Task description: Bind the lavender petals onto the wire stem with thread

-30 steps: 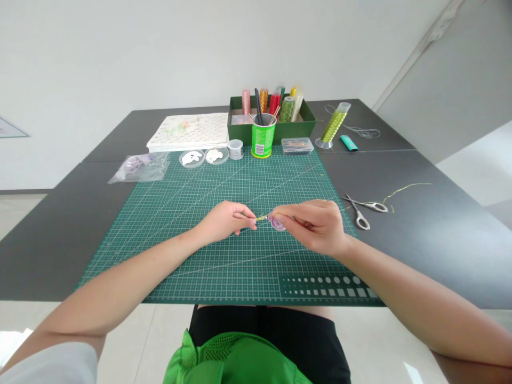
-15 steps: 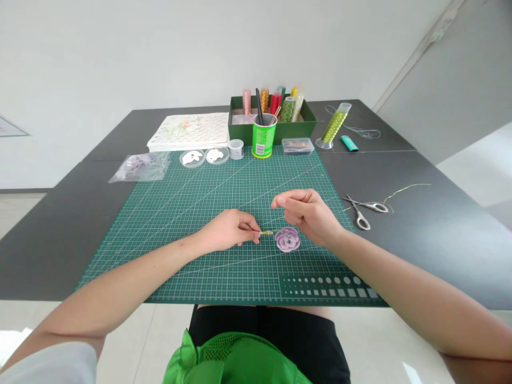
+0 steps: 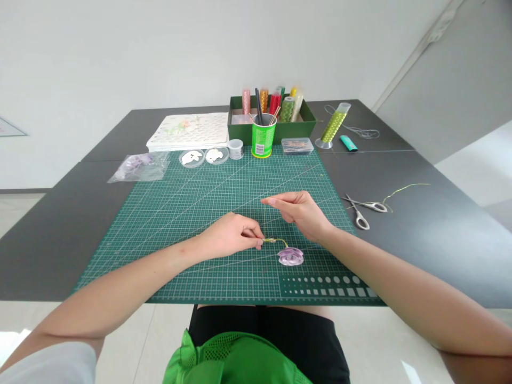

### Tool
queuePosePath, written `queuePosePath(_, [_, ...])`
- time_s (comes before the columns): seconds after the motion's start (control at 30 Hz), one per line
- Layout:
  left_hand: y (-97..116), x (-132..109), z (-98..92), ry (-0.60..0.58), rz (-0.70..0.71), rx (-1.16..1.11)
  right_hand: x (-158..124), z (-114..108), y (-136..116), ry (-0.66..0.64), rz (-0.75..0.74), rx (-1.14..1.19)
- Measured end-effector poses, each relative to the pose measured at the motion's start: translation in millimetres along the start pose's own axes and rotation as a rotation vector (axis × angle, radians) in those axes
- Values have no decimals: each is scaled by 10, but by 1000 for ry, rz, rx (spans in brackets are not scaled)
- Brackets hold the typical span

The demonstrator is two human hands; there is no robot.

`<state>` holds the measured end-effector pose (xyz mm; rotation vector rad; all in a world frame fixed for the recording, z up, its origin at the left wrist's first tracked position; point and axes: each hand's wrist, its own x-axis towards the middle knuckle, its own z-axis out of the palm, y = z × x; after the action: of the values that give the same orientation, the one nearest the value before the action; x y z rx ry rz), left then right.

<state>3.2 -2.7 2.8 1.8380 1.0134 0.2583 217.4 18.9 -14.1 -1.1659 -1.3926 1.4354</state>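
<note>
My left hand [image 3: 236,234] pinches the thin green stem [image 3: 283,241] of a purple artificial flower [image 3: 291,256]. The stem curves to the right of my fingertips, and the bloom hangs at its end, tilted toward me. A small pale bit sits on the stem close to the pinch. Above and to the right, my right hand [image 3: 299,210] is closed in a pinch on a fine yellow-green thread [image 3: 264,220]. This thread runs nearly straight down to the stem at my left fingertips. Both hands are over the green cutting mat [image 3: 180,202].
Scissors [image 3: 362,213] and a loose thread lie right of the mat. Along the back stand a green can [image 3: 263,140], a box of thread spools [image 3: 304,129], a clear case [image 3: 297,145] and a green spool [image 3: 335,125]. Dishes of white pieces [image 3: 192,158] and a plastic bag [image 3: 138,166] are left.
My right hand has moved left, nearer to above my left fingertips. The flower has turned from facing up to side-on and hangs slightly lower. My left hand has shifted slightly right.
</note>
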Motion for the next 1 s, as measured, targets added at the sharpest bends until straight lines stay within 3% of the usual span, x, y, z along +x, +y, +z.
queuePosePath(0.13, [24, -29, 17, 64, 71, 14, 59, -30, 55, 19, -104, -133])
queuePosePath(0.27, [49, -49, 17, 220, 151, -58, 126, -89, 110, -4, -178, -238])
queuePosePath(0.5, [26, -24, -22, 485, 159, -244, 171, -174, 149, -64, -215, -398])
queuePosePath(0.73, [-44, 48, -75, 550, 145, -371, 158, -178, 204, -24, -227, -640])
queuePosePath(1.0, [-97, 106, -110, 630, 33, -447, 128, -153, 103, -119, -234, -535])
